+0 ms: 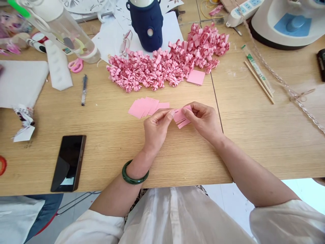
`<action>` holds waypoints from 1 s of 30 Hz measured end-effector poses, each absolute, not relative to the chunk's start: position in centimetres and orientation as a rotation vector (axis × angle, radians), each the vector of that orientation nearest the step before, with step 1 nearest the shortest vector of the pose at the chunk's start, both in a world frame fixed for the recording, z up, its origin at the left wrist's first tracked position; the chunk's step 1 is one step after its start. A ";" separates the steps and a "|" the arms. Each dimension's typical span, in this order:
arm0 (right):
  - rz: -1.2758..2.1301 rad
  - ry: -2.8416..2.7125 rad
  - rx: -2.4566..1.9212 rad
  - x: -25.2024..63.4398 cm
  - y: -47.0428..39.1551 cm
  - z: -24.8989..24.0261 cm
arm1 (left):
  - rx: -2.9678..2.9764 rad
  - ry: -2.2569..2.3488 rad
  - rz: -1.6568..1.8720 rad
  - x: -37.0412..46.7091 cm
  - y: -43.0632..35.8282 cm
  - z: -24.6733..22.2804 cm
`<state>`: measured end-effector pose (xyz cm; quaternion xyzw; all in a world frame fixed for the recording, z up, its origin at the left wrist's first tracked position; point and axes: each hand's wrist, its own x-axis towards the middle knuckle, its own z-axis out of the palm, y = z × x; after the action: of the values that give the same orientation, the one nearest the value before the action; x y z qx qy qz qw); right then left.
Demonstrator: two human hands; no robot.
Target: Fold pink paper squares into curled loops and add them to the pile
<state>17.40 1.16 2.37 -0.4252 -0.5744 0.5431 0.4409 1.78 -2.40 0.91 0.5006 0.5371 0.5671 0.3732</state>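
Between my two hands, over the wooden table, is a small pink paper piece (180,118) with slits cut into strips. My left hand (157,127) pinches its left edge between thumb and forefinger. On the opposite side, my right hand (203,120) grips the upper right corner, thumb on top. Just behind my left hand lies a fanned stack of pink paper squares (143,107). Farther back spreads a long heap of curled pink paper strips (152,69). A separate pink paper square (196,77) rests at the heap's right front.
A dark blue bottle (146,27) stands behind the heap on white sheets. To the left are a clear bottle (73,37), pink scissors (75,65), a pen (84,89) and a phone (68,163). Wooden chopsticks (259,83), a twisted cord (281,81) and a white appliance (281,25) occupy the right.
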 end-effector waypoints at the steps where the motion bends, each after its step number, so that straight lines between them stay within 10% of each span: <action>1: 1.351 -1.425 -1.052 17.4 1.2 2.3 | 1.283 1.372 1.443 1.8 -2.4 0.9; 30: 1.370 -1.475 -1.155 17.3 1.4 2.5 | 1.105 1.318 1.503 1.5 -2.4 1.0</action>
<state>17.33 1.36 2.47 -0.4563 -0.5829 0.5412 0.3989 1.51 -2.36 0.97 0.4399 0.5249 0.5985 0.4157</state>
